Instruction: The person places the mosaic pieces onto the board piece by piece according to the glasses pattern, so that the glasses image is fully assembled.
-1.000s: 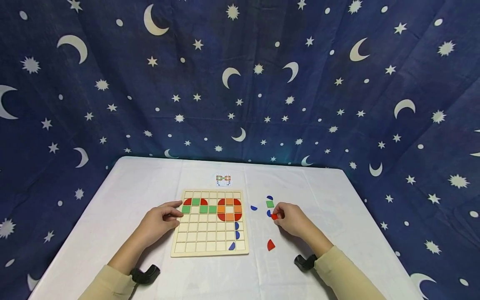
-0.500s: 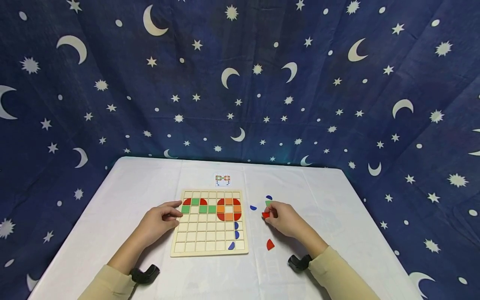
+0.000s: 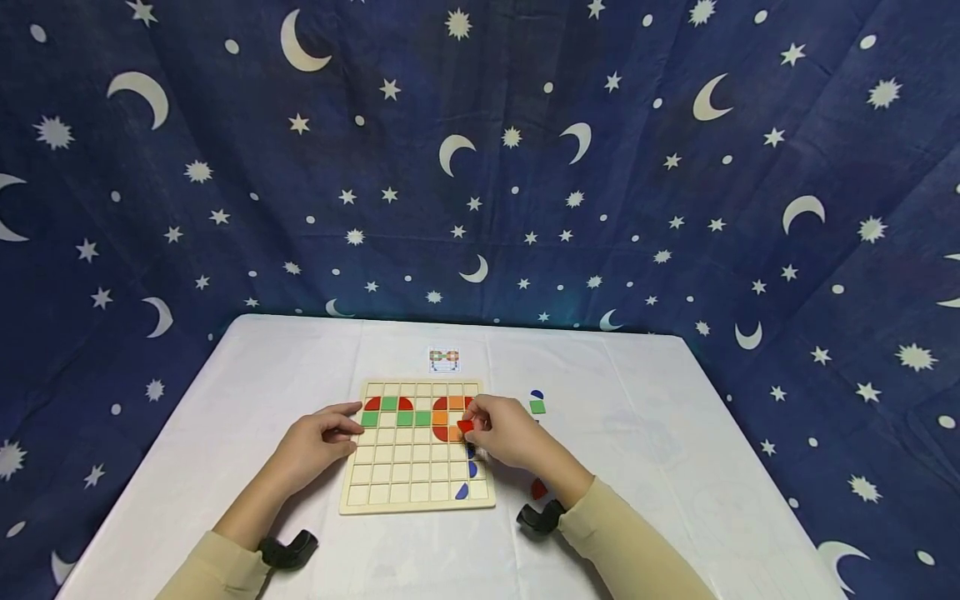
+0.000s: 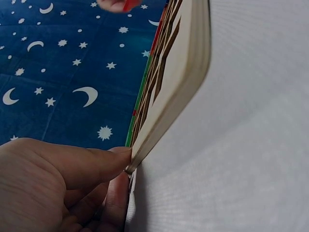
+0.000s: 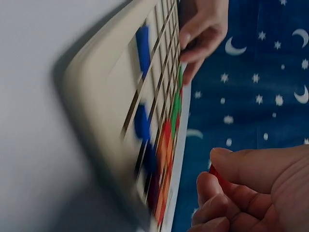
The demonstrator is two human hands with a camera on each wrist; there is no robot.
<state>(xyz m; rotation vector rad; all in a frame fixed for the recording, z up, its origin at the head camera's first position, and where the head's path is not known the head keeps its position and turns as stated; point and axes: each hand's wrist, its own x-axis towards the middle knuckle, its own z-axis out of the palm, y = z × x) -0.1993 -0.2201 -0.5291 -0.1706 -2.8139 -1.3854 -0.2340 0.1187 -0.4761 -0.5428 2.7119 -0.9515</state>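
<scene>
A wooden grid board [image 3: 397, 472] lies on the white table. Two groups of green, red and orange tiles fill part of its upper rows; several blue half-round tiles [image 3: 472, 469] sit down its right side. My right hand [image 3: 510, 432] pinches a red quarter-round tile [image 3: 465, 426] between thumb and fingertips, over the board's right part, hiding some tiles there. The tile's red edge [image 5: 217, 177] shows between the fingers in the right wrist view. My left hand [image 3: 311, 446] has its fingertips at the board's left edge; the left wrist view shows the thumb [image 4: 104, 162] against that edge.
Behind the board lies a small pattern card [image 3: 445, 360]. To the right are a loose blue half-round tile [image 3: 537, 394], a green square tile [image 3: 537, 407] and a red quarter-round tile [image 3: 538, 488] beside the right wrist. A star-and-moon cloth [image 3: 480, 208] hangs behind the table.
My right hand has picked the red tile up from among the loose pieces and carried it left over the board. The left hand has stayed at the board's edge.
</scene>
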